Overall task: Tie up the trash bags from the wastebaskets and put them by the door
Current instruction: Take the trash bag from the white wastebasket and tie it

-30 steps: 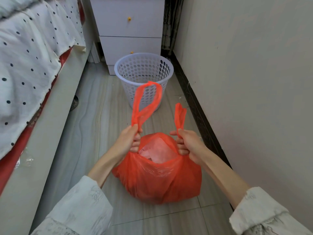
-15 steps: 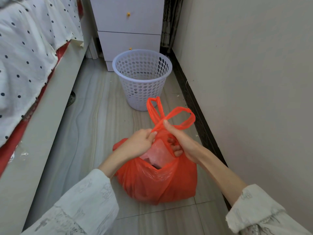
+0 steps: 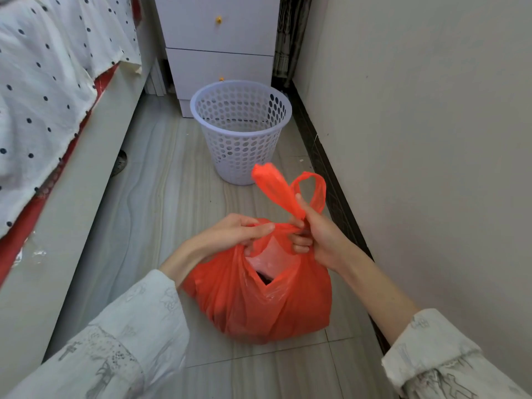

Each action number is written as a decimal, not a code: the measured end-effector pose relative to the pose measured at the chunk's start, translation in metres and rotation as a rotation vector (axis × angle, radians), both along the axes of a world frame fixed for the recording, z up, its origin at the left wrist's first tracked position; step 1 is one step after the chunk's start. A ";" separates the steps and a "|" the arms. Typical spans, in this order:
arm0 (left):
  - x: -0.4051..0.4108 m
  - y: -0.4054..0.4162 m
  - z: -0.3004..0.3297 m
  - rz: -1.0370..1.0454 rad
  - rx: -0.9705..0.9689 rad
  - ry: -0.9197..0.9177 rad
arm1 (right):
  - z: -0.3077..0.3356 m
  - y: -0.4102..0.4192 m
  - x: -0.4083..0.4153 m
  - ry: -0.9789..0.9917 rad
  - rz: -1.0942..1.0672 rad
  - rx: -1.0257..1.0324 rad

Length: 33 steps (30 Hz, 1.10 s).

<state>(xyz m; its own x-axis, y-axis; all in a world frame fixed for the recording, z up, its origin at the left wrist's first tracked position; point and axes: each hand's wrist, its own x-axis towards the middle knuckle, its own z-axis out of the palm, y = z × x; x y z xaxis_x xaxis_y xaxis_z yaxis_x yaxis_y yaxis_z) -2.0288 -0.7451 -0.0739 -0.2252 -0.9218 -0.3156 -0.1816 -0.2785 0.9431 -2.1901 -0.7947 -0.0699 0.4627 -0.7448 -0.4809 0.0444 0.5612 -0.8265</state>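
An orange trash bag [image 3: 259, 300] sits on the tiled floor in front of me, its mouth partly gathered, with pale trash showing through a gap. Its two handle loops [image 3: 283, 191] cross above the opening. My right hand [image 3: 316, 231] grips the loops where they cross, thumb up along one loop. My left hand [image 3: 236, 231] pinches the bag's rim and handle base just left of that crossing. A white perforated wastebasket [image 3: 240, 133] stands behind the bag with no liner in it.
A bed [image 3: 51, 90] with a dotted white cover and a pale frame runs along the left. A white drawer cabinet [image 3: 218, 47] stands behind the basket. A plain wall [image 3: 417, 139] with dark skirting closes the right side. The floor strip between is narrow.
The two handles were held apart a second ago. They have been brought together and crossed, and both hands now sit close at the bag's mouth. One loop blurs as it swings.
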 end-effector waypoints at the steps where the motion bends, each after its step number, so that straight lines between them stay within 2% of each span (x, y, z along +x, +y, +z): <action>1: 0.003 0.000 -0.002 0.019 0.026 0.098 | 0.001 0.001 -0.001 0.064 0.016 -0.055; 3: 0.008 -0.002 -0.005 0.117 0.091 0.273 | 0.004 0.004 -0.005 0.228 0.100 -0.221; 6: 0.010 0.000 -0.007 0.171 0.223 0.347 | 0.009 0.004 -0.011 0.622 0.331 -0.634; 8: 0.011 0.002 -0.006 0.135 0.243 0.341 | 0.010 0.001 -0.013 0.781 0.400 -0.817; 11: 0.009 0.004 -0.006 0.047 0.153 0.158 | 0.009 0.000 -0.013 0.885 0.299 -0.877; 14: 0.000 0.002 -0.002 0.063 0.047 -0.145 | 0.007 0.002 -0.009 0.784 0.103 -0.797; 18: -0.005 -0.001 0.000 0.200 -0.248 -0.652 | 0.010 0.002 -0.005 0.500 -0.009 -0.614; 21: -0.004 0.002 0.003 0.437 -0.359 -0.819 | 0.013 0.003 -0.003 0.247 -0.079 -0.509; 23: -0.004 0.002 0.000 0.527 -0.370 -0.840 | 0.015 0.006 -0.002 0.155 -0.082 -0.488; 25: -0.002 0.003 -0.001 0.552 -0.391 -0.725 | 0.016 0.008 -0.002 0.105 -0.071 -0.485; 27: 0.000 0.003 0.001 0.525 -0.413 -0.508 | 0.017 0.009 0.000 0.088 -0.057 -0.491; 30: -0.002 0.003 0.014 0.419 -0.290 0.066 | 0.016 0.009 0.000 0.092 -0.036 -0.503; 33: 0.003 0.000 0.028 0.476 -0.177 0.607 | 0.015 0.007 -0.002 0.096 -0.046 -0.515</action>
<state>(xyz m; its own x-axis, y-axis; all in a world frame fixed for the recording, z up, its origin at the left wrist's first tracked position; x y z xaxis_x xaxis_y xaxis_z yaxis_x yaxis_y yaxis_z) -2.0253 -0.7455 -0.0462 0.1204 -0.9873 -0.1041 0.4798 -0.0339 0.8767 -2.1919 -0.7872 -0.0549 0.3955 -0.9144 -0.0858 -0.0304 0.0804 -0.9963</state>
